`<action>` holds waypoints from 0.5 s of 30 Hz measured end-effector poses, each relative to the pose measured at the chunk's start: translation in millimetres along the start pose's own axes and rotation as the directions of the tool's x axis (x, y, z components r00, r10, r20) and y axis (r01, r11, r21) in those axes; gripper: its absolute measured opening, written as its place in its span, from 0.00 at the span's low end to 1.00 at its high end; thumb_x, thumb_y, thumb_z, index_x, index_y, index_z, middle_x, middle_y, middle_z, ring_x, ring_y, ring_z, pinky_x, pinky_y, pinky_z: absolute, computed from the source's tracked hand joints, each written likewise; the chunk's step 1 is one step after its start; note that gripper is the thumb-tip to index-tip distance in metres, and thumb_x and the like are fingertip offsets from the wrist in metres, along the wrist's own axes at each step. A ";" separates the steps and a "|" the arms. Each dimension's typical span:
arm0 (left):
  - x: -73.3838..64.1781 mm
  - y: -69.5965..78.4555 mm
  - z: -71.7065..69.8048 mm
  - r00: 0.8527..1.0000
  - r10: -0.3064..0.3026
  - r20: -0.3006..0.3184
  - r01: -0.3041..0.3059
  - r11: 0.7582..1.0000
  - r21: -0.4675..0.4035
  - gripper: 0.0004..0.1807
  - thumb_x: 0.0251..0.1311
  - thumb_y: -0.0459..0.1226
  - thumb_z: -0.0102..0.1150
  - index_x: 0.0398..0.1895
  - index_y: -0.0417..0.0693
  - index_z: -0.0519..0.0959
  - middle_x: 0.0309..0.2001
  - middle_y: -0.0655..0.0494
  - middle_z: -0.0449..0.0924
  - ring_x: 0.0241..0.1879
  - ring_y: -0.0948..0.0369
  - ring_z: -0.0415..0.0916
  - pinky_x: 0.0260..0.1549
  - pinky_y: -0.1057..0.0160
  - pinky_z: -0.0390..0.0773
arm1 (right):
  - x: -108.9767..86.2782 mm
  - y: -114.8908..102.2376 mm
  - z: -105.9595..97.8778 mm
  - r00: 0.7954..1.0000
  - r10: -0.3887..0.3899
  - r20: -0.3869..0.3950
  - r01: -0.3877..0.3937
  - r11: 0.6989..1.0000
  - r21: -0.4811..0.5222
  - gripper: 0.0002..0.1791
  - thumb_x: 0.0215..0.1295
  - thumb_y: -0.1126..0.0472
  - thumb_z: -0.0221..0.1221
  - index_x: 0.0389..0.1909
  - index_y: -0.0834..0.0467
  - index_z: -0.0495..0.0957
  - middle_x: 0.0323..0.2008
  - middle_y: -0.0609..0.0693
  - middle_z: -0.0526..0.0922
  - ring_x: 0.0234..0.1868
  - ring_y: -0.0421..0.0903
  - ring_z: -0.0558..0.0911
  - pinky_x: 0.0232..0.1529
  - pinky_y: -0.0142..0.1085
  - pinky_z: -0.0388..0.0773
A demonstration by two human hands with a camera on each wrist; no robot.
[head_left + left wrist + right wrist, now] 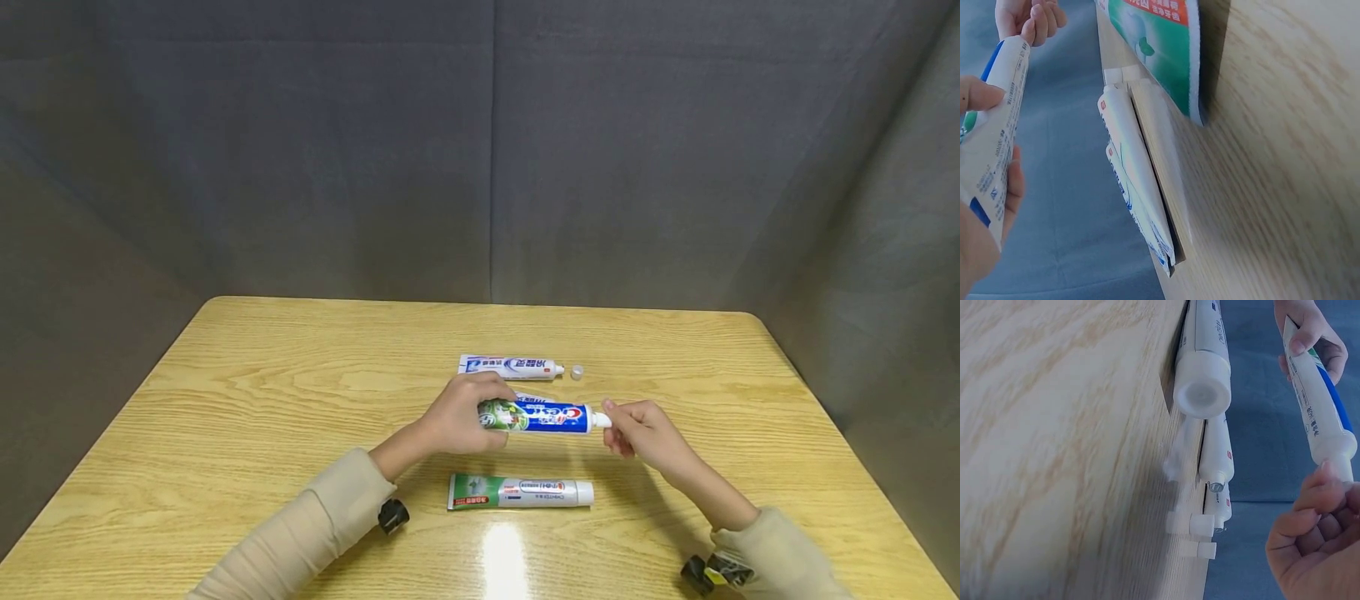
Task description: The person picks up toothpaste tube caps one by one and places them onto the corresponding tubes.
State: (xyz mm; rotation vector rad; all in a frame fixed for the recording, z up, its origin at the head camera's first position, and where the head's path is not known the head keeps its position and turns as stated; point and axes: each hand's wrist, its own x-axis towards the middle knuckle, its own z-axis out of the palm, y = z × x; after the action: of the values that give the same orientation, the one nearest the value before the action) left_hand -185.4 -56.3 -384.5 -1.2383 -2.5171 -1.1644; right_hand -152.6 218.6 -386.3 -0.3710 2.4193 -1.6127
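Note:
My left hand (463,414) grips the tail half of a blue, green and white toothpaste tube (551,417), held level above the table. At its other end, my right hand (648,435) pinches the white cap (601,420) between thumb and fingertips. A green and silver toothpaste tube (517,492) lies nearer me, its white cap on. Behind the held tube lie two white toothpaste tubes with bare nozzles; the farther tube (510,367) shows clearly, while the nearer tube (1217,450) is mostly hidden in the head view.
A loose white cap (577,372) sits beside the farther tube's nozzle. The right wrist view shows a second loose cap (1201,525) near it. All lie on a wooden table (300,367) with rounded back corners, with a grey curtain (480,167) behind.

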 end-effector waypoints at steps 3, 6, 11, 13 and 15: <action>0.5 0.0 -0.4 1.000 0.011 -0.004 -0.011 1.000 0.005 0.22 0.32 0.30 0.65 0.39 0.38 0.79 0.39 0.53 0.79 0.36 0.61 0.74 0.35 0.71 0.73 | -0.2 -0.2 -1.6 1.000 -0.001 0.008 0.001 1.000 -0.012 0.30 0.72 0.56 0.40 0.16 0.74 0.71 0.14 0.51 0.74 0.14 0.37 0.67 0.15 0.31 0.66; 1.0 1.1 -2.1 1.000 0.019 -0.011 -0.019 1.000 0.008 0.22 0.32 0.31 0.66 0.39 0.39 0.80 0.39 0.53 0.79 0.38 0.61 0.74 0.37 0.69 0.73 | -0.5 -1.4 -3.4 1.000 -0.010 0.008 0.010 1.000 -0.028 0.30 0.72 0.55 0.40 0.16 0.73 0.72 0.16 0.56 0.76 0.15 0.39 0.69 0.17 0.33 0.69; 1.1 1.9 -3.7 1.000 0.017 -0.012 -0.017 1.000 0.009 0.22 0.33 0.31 0.66 0.40 0.39 0.80 0.39 0.54 0.79 0.38 0.61 0.74 0.36 0.69 0.73 | -1.5 -0.6 -6.8 0.997 -0.069 -0.026 0.068 0.997 -0.041 0.26 0.72 0.57 0.41 0.20 0.71 0.73 0.19 0.57 0.76 0.17 0.42 0.72 0.20 0.36 0.73; 0.8 1.1 -3.2 1.000 0.019 -0.011 -0.018 1.000 0.010 0.22 0.33 0.31 0.65 0.40 0.39 0.80 0.39 0.55 0.79 0.37 0.62 0.73 0.34 0.70 0.73 | -2.3 1.4 -8.9 0.992 -0.118 -0.050 0.117 0.993 -0.031 0.22 0.71 0.59 0.41 0.26 0.71 0.73 0.20 0.57 0.75 0.19 0.43 0.73 0.21 0.37 0.74; 0.7 0.4 -2.7 1.000 0.027 -0.015 -0.027 1.000 0.009 0.22 0.33 0.31 0.65 0.39 0.39 0.80 0.38 0.54 0.79 0.36 0.63 0.73 0.33 0.70 0.73 | -3.4 3.9 -11.0 0.981 -0.177 -0.073 0.176 0.984 -0.025 0.17 0.70 0.61 0.43 0.31 0.70 0.73 0.21 0.56 0.75 0.20 0.43 0.74 0.22 0.37 0.74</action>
State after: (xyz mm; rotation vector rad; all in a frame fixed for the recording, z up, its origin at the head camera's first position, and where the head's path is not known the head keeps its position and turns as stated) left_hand -186.2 -57.5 -382.0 -1.2522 -2.4844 -1.1513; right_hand -153.2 230.7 -385.6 -0.5517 2.5211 -1.7058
